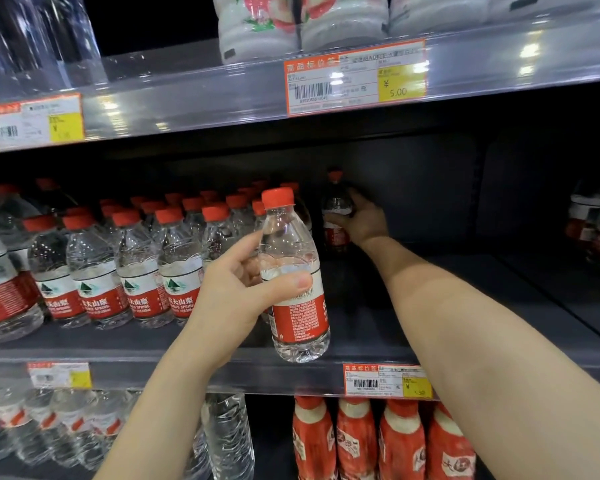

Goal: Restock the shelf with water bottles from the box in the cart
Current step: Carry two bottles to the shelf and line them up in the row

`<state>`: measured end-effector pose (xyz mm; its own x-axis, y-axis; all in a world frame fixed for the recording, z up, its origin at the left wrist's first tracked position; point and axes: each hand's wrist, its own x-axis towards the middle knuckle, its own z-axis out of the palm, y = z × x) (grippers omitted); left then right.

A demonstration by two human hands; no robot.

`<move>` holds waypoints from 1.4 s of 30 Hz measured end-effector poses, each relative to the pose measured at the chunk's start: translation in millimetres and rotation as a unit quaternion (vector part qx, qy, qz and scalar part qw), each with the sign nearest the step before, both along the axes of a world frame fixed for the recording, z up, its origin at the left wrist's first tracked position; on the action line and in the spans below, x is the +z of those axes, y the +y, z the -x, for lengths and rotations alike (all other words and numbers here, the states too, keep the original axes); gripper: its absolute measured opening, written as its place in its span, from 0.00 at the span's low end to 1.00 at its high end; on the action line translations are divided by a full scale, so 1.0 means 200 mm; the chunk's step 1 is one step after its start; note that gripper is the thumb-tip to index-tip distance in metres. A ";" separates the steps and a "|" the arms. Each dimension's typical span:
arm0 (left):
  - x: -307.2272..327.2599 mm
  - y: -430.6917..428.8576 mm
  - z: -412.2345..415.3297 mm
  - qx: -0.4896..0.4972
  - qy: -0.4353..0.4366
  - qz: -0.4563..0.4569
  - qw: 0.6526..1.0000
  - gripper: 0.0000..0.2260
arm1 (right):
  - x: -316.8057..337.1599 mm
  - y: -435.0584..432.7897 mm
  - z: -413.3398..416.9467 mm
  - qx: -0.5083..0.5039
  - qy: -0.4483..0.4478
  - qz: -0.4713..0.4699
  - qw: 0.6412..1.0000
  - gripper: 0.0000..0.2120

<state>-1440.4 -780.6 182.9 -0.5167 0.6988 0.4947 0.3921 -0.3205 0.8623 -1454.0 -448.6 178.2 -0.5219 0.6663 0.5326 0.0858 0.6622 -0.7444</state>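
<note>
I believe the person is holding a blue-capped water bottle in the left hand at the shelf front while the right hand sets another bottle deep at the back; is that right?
Not quite: in the head view the bottle in the left hand has a red cap, not blue. The rest holds: the right hand grips another bottle deep on the shelf.

Orange price tag point(355, 77) on the upper rail — white wrapped bottles point(302, 20) above, red-wrapped bottles point(381, 441) lowest.

Single head view, facing shelf point(194, 370) close, straight on.
</note>
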 end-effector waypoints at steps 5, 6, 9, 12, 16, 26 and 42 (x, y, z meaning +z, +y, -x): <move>0.00 0.00 0.00 0.000 0.006 0.005 1.000 0.34 | 0.00 0.02 0.03 -0.022 -0.006 -0.009 1.000 0.35; 0.00 0.01 0.00 0.000 0.004 0.004 1.000 0.34 | 0.00 0.02 0.03 -0.026 -0.006 -0.011 1.000 0.34; -0.01 0.02 0.00 -0.002 0.003 0.003 1.000 0.34 | 0.00 0.02 0.03 -0.035 -0.006 -0.013 0.999 0.34; -0.01 0.02 0.01 0.000 0.000 0.002 1.000 0.35 | 0.01 0.02 0.03 -0.033 -0.014 -0.011 0.999 0.34; -0.01 0.02 0.00 0.003 -0.008 -0.003 1.000 0.37 | 0.00 0.01 0.02 -0.013 -0.031 0.010 0.999 0.38; -0.01 0.01 -0.06 -0.012 0.000 -0.001 1.000 0.25 | 0.00 -0.05 -0.02 0.004 -0.048 0.027 0.998 0.39; 0.02 0.02 -0.08 -0.002 0.009 0.017 1.000 0.23 | 0.17 -0.30 -0.19 -0.011 -0.165 0.144 0.976 0.30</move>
<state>-1423.7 -776.2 187.9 -0.5056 0.7175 0.4791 0.4061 -0.2920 0.8659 -1416.0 -508.1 211.4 -0.6175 0.7762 0.1271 0.3635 0.4250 -0.8290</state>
